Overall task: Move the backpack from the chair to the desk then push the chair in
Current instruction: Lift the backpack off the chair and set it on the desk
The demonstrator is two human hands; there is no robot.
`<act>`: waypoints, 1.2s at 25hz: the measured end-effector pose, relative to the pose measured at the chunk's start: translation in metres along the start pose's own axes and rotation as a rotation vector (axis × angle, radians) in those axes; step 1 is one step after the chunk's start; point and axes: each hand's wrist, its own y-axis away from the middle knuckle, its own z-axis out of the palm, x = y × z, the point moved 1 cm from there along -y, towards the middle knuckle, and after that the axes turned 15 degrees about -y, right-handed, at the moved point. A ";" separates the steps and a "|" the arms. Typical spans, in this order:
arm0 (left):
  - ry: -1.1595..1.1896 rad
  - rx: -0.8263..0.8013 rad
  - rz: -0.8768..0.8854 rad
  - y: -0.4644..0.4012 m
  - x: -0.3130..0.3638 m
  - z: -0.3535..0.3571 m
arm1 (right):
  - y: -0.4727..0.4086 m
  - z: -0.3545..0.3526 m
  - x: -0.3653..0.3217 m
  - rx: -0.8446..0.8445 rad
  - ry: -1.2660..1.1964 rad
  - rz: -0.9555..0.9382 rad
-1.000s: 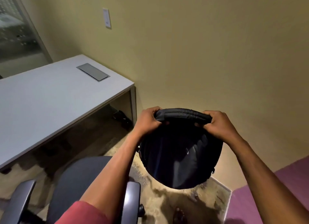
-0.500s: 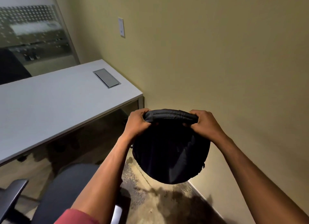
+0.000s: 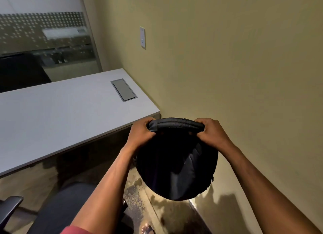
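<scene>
Backpack (image 3: pixel 176 165) hangs in mid-air, off the chair (image 3: pixel 57 209), at 3 o'clock of the surface (image 3: pixel 61 118) corner. Left grip (image 3: pixel 142 135) and right grip (image 3: pixel 212 133) each clench its top edge.

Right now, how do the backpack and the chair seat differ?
The backpack hangs in the air, gripped at its top by the left hand and right hand; the chair seat sits low and bare. The backpack hangs by the wall, the seat before the desk. Both are dark.
</scene>
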 end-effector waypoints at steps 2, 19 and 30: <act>0.018 -0.003 -0.034 -0.020 -0.015 -0.003 | -0.030 0.008 -0.001 -0.039 -0.013 -0.009; 0.183 0.117 -0.192 -0.162 -0.114 -0.105 | -0.319 0.074 -0.089 -0.321 -0.187 -0.177; 0.229 0.732 -0.408 -0.313 -0.163 -0.145 | -0.550 0.165 -0.181 -0.110 -0.173 -0.465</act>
